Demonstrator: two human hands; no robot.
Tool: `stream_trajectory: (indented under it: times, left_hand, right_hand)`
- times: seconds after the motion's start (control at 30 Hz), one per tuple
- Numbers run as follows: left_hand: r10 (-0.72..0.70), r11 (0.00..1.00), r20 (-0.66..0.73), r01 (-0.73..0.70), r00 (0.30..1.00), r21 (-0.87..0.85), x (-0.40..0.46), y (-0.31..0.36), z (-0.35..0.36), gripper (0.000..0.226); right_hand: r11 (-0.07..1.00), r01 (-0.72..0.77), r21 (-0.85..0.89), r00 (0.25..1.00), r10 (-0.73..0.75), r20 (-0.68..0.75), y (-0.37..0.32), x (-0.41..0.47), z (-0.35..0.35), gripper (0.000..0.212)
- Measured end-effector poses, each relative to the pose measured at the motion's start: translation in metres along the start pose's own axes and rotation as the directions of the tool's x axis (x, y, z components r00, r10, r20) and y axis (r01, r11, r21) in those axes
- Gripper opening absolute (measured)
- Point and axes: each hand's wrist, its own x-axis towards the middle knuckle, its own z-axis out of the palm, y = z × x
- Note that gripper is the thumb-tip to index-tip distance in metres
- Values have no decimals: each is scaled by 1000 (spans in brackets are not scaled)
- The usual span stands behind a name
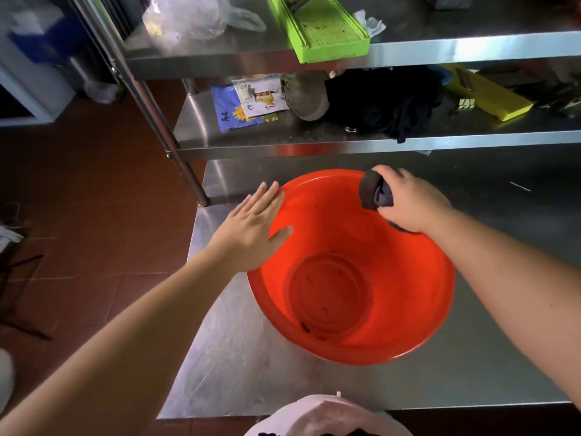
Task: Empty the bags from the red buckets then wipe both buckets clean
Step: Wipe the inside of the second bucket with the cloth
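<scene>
A red bucket (pixel 352 278) stands on the steel table (pixel 239 366), empty of bags, with dark specks on its bottom. My left hand (pixel 251 228) lies flat with straight fingers against the bucket's left rim. My right hand (pixel 408 199) grips a bunched dark cloth (pixel 372 190) and holds it at the inside of the far right wall, just below the rim. Only one red bucket is in view.
A pale plastic bag (pixel 327 416) with dark contents sits at the table's near edge. Behind the bucket a steel shelf (pixel 283 143) carries packets (pixel 251 102), a black cloth (pixel 386 105) and a yellow slicer (pixel 490 96); above lie a green tray (pixel 320 29) and a clear bag (pixel 191 17).
</scene>
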Motion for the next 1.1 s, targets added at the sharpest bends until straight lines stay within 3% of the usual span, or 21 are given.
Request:
stream_trajectory:
  times: [0.13, 0.27, 0.47, 0.67, 0.87, 1.0, 1.1]
  left_hand:
    - [-61, 998, 30, 61, 998, 20, -3, 0, 8, 80]
    - [-77, 993, 18, 75, 997, 88, -2, 4, 6, 74]
    - [-99, 992, 7, 98, 995, 79, -2, 6, 9, 72]
    - [-81, 990, -13, 82, 997, 110, -8, 13, 9, 78]
    - [-62, 998, -219, 65, 974, 4, -7, 25, 7, 69]
    - [53, 993, -79, -44, 995, 108, 19, 18, 1, 85]
    - [55, 974, 10, -56, 998, 221, 24, 11, 10, 94]
  right_hand:
    - [1000, -13, 11, 1000, 13, -17, 1, -5, 6, 84]
    - [979, -159, 126, 986, 163, -23, 5, -36, 8, 83]
    - [845, -440, 303, 885, 466, -14, 3, -135, 26, 91]
    - [793, -498, 351, 824, 559, -91, -10, -150, 36, 78]
    - [906, -338, 254, 928, 365, -67, 3, -82, 19, 77]
    - [980, -161, 115, 986, 166, -27, -7, -32, 8, 79]
    - [996, -84, 3, 996, 84, 6, -13, -9, 5, 86]
